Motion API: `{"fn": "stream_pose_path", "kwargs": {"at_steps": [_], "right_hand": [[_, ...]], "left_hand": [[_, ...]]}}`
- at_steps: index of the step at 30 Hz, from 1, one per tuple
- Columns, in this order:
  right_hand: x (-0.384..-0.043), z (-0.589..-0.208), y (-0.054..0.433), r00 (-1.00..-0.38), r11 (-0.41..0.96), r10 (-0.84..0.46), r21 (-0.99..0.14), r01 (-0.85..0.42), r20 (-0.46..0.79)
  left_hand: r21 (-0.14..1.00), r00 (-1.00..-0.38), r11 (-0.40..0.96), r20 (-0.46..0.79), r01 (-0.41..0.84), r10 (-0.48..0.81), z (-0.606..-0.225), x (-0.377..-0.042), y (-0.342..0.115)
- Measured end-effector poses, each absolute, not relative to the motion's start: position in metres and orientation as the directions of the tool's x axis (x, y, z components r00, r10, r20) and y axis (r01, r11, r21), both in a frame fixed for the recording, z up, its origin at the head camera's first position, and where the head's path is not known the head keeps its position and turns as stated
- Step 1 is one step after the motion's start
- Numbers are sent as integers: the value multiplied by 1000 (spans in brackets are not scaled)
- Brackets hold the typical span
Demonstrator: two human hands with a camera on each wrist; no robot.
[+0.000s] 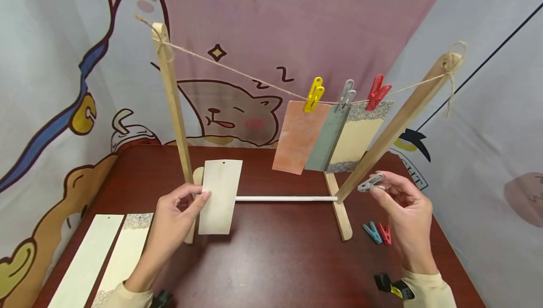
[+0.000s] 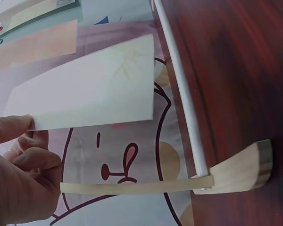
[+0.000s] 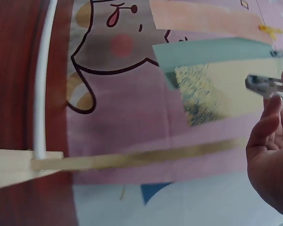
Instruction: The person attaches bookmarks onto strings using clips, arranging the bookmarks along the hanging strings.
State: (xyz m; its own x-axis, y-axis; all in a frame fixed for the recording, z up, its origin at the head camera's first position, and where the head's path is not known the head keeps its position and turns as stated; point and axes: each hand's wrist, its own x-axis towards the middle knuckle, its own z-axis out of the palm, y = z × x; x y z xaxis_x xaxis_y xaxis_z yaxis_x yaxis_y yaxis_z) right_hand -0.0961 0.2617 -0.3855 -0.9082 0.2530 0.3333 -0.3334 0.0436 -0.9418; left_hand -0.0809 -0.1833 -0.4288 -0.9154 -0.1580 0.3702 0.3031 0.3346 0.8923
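Observation:
My left hand (image 1: 178, 213) pinches the left edge of a cream paper card (image 1: 220, 199) with a small hole at its top. In the left wrist view a faint plant print shows on the card (image 2: 94, 89). Between thumb and fingertips my right hand (image 1: 409, 213) holds a grey clothespin (image 1: 370, 183), right of the rack's right post. On the twine (image 1: 237, 71) hang an orange card (image 1: 299, 138) under a yellow clothespin (image 1: 314, 95), a green card (image 1: 326, 140) under a grey clothespin (image 1: 346, 95), and a lace-patterned card (image 1: 360, 138) under a red clothespin (image 1: 377, 93).
A wooden post (image 1: 171, 105) and a slanting post (image 1: 394, 119) carry the twine; a white rod (image 1: 286, 198) joins their feet. Blue (image 1: 372, 232) and red clothespins (image 1: 384, 234) lie at right. Two long cards, one plain (image 1: 89, 256) and one patterned (image 1: 127, 251), lie at left.

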Motion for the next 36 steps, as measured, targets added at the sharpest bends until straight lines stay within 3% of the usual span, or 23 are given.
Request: {"fn": "stream_pose_path", "kwargs": {"at_steps": [5, 8, 22, 36], "right_hand": [[-98, -373, 249, -890, 176, 225, -915, -363, 397], [-100, -365, 242, -880, 183, 205, -900, -395, 428], [-118, -337, 206, -829, -36, 134, -833, -552, 543], [-129, -316, 178, -785, -97, 77, -779, -619, 615]], "left_hand": [[891, -908, 316, 388, 326, -158, -425, -86, -183], [890, -909, 324, 385, 320, -159, -423, -88, -183], [892, -893, 255, 420, 373, -161, -406, -105, -172], [893, -888, 210, 433, 399, -154, -392, -116, -164]]}}
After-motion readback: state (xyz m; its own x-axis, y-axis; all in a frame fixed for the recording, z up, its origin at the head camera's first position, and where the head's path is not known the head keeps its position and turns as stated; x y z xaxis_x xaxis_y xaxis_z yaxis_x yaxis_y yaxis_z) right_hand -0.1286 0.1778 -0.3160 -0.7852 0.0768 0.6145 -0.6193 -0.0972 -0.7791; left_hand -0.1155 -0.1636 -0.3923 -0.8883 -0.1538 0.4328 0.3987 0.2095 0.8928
